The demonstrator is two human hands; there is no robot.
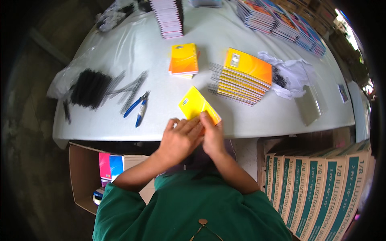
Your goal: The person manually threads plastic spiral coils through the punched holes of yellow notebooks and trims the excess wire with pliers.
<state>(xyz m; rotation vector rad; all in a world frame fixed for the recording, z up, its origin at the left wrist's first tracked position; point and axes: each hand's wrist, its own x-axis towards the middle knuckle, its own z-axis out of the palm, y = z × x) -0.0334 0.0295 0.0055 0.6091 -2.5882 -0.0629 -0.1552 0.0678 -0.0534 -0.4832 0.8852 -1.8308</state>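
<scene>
Yellow notebook [196, 105] is lying tilted at the near edge of the white surface [132, 48], and you are gripping its near corner with both hands, left hand [179, 138] curling its fingers [189, 125] under it and right hand [212, 136] pinching it from the side. Blue-handled pliers [138, 107] are lying to the left, beside black spiral coils [90, 87], while a stack of orange notebooks [241, 76] is sitting toward the right.

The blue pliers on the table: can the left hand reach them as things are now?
Probably yes. The blue pliers lie in the open, left of the left hand, nothing between. But that hand holds the yellow notebook with the right hand.
</scene>
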